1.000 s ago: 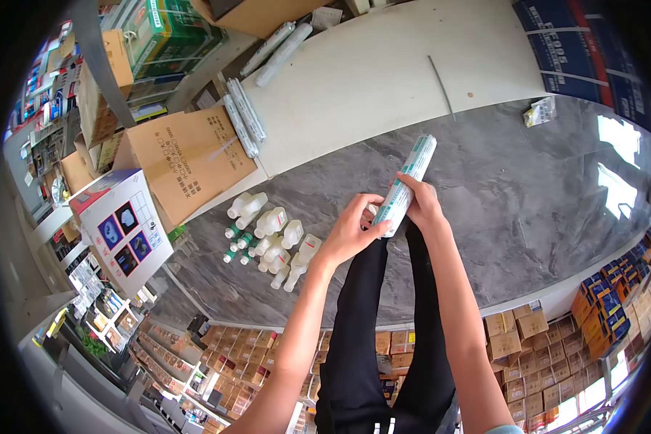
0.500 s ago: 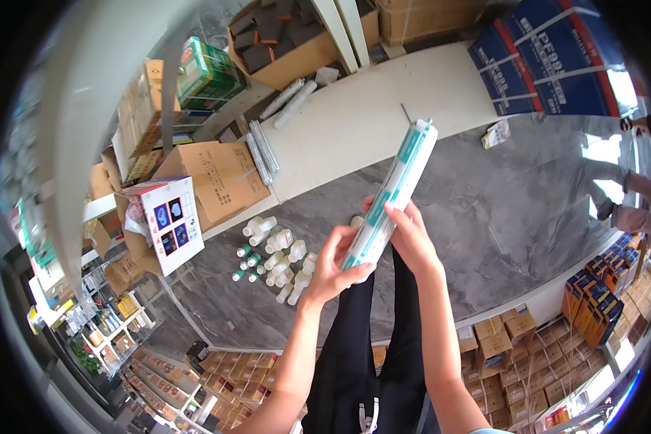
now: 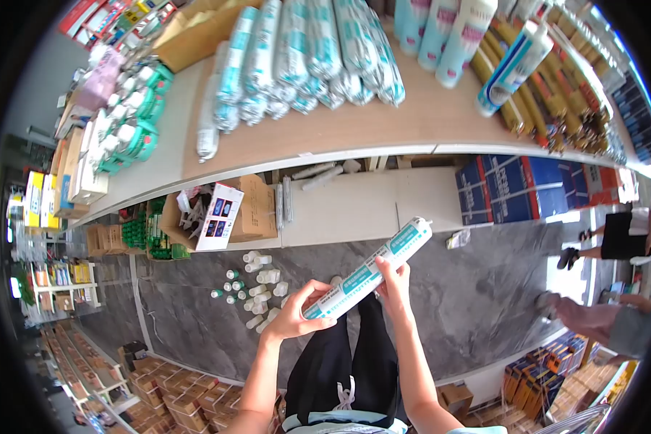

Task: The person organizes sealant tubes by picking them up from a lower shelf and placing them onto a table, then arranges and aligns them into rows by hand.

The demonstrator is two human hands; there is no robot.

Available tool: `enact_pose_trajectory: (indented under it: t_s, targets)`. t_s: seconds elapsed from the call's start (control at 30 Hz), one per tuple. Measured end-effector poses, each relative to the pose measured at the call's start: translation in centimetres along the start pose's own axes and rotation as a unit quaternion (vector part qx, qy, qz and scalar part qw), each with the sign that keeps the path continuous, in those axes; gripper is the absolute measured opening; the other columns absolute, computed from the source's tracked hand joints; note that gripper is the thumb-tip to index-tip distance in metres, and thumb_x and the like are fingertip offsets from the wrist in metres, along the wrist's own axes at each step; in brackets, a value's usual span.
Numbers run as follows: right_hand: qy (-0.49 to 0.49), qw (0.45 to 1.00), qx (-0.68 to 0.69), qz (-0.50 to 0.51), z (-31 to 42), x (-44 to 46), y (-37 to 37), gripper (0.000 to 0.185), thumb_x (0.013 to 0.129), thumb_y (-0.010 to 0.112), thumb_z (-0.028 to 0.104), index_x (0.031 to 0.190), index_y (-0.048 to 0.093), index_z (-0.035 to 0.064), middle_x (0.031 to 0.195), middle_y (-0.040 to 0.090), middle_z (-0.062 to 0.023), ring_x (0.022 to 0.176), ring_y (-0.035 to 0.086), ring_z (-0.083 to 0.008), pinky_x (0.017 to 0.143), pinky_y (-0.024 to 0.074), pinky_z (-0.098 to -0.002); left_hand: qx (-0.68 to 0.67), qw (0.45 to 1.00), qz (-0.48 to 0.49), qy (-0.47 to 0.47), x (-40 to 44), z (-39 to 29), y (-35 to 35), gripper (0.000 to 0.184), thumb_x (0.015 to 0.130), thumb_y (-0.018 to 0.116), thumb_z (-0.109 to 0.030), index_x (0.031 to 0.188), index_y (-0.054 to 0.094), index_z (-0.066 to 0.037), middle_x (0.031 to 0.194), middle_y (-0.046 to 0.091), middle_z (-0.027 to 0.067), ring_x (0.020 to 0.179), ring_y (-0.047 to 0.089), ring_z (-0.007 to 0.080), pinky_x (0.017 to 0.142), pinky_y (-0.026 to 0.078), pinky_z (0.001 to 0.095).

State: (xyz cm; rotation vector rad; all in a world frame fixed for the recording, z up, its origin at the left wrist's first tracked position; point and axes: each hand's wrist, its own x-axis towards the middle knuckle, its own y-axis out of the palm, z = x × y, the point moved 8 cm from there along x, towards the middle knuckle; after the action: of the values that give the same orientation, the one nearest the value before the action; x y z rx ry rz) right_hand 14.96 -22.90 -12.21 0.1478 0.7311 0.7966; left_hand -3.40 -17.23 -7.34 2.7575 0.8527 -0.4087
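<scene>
A white and teal sealant sausage pack (image 3: 365, 277) is held slantwise in front of my body, its crimped end up to the right. My left hand (image 3: 301, 312) is closed around its lower left end. My right hand (image 3: 396, 283) grips it nearer the middle, thumb on top. Beyond it, on the shelf top, lie stacked teal and silver sausage packs (image 3: 293, 54) of similar look.
The wooden shelf (image 3: 267, 141) also bears green-labelled bottles (image 3: 134, 134), upright cartridges (image 3: 459, 43) and gold packs (image 3: 528, 108). Below are an open carton (image 3: 253, 210) and blue boxes (image 3: 510, 189). White bottles (image 3: 267, 277) stand on the floor. People (image 3: 607, 318) are at right.
My view has tilted up, so the stocked shelf top now shows. Both hands still hold the sausage pack, which now lies at a flatter slant and lower in view.
</scene>
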Motion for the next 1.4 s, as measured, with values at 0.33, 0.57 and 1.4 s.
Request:
enact_pose_trajectory:
  t_s: [0.33, 0.57, 1.4]
  targets:
    - [-0.083, 0.996, 0.002, 0.027, 7.7, -7.1, 7.3, 0.029, 0.076, 0.076, 0.025, 0.084, 0.055, 0.0067, 0.064, 0.053, 0.0018, 0.043, 0.040, -0.0041, 0.036, 0.0276, -0.0194, -0.088, 0.984, -0.110, 0.113, -7.2, -7.5, -0.9, 0.058, 0.082, 0.067, -0.030, 0.126, 0.048, 0.002, 0.112, 0.060, 0.0104, 0.090, 0.062, 0.0157, 0.068, 0.053, 0.0272]
    - [-0.143, 0.988, 0.002, 0.050, 11.9, -7.8, 9.7, 0.040, 0.074, 0.078, 0.026, 0.095, 0.050, 0.0055, 0.076, 0.054, -0.0001, 0.055, 0.047, -0.0057, 0.042, 0.0337, -0.0190, -0.358, 0.918, -0.116, 0.128, -7.2, -6.8, -0.5, 0.053, 0.092, 0.053, -0.035, 0.128, 0.047, 0.004, 0.111, 0.061, 0.0164, 0.091, 0.065, 0.0255, 0.066, 0.060, 0.0370]
    - [-0.206, 0.928, -0.165, 0.261, 18.2, 1.0, 26.5, 0.038, 0.098, 0.047, 0.040, 0.109, 0.054, 0.0048, 0.070, 0.051, -0.0001, 0.048, 0.046, -0.0052, 0.041, 0.0359, -0.0205, -0.150, 0.959, -0.104, 0.218, -0.5, -20.3, -10.0, 0.067, 0.072, 0.069, -0.024, 0.128, 0.048, 0.007, 0.087, 0.064, 0.0100, 0.065, 0.065, 0.0193, 0.052, 0.049, 0.0259]
